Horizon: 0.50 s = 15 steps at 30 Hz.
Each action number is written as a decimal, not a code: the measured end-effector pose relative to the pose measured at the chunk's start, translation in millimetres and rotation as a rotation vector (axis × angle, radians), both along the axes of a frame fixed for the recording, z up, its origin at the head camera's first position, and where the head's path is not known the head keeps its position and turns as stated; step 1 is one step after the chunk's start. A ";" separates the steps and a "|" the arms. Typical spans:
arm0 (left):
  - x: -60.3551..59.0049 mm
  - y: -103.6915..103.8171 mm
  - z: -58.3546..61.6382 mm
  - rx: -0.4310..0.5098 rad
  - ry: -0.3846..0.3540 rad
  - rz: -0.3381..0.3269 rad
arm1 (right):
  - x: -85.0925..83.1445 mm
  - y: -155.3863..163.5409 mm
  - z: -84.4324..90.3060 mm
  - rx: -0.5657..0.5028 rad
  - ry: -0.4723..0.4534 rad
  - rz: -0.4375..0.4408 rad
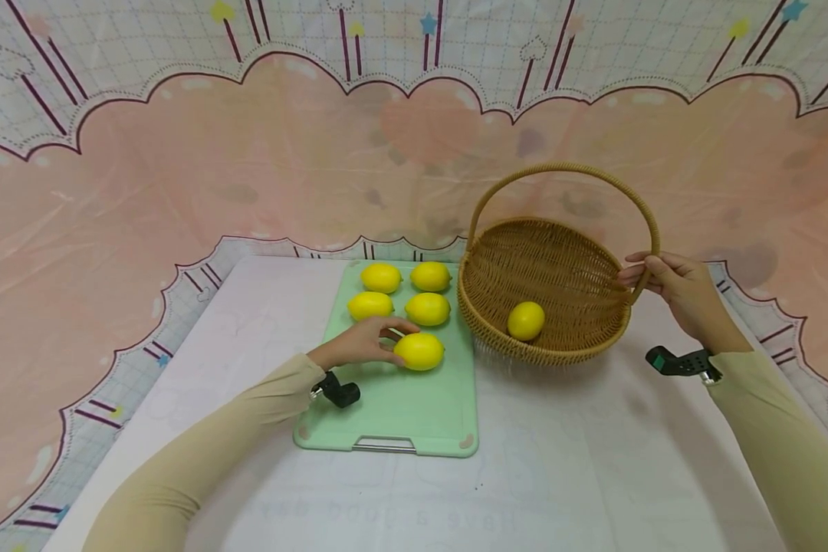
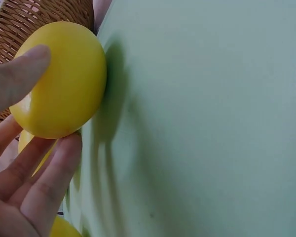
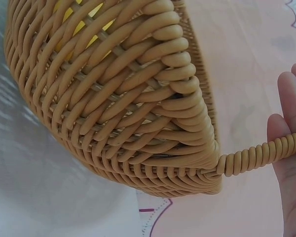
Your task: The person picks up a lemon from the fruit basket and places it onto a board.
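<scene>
The left hand point(image 1: 359, 345) cups the nearest lemon point(image 1: 419, 350) on the green cutting board point(image 1: 414, 414), fingers curled round it. Right of the board, the right hand point(image 1: 676, 287) grips the wicker basket point(image 1: 559, 268) by its handle.

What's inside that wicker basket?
One lemon lies in the basket, near its front wall. The rest of the floor that shows is bare weave. The front rim hides a strip of floor just behind it, so anything small there cannot be seen.

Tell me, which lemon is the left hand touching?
The lemon nearest the person on the green board, alone in its row; the left hand grips it.
</scene>
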<state>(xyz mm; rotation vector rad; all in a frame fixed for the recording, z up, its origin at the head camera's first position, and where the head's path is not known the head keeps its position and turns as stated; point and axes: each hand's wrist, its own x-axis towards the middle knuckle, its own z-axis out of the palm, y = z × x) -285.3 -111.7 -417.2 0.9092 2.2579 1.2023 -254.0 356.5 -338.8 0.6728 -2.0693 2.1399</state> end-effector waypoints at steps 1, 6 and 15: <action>0.0 0.6 0.3 -0.002 0.000 0.001 | -0.2 0.1 0.1 -0.004 0.003 0.004; -0.1 5.3 0.7 -0.003 -0.010 0.002 | -0.6 0.5 0.3 -0.014 0.004 0.013; 0.0 10.8 -0.4 -0.016 -0.030 -0.043 | 0.2 0.2 0.3 0.003 -0.010 -0.008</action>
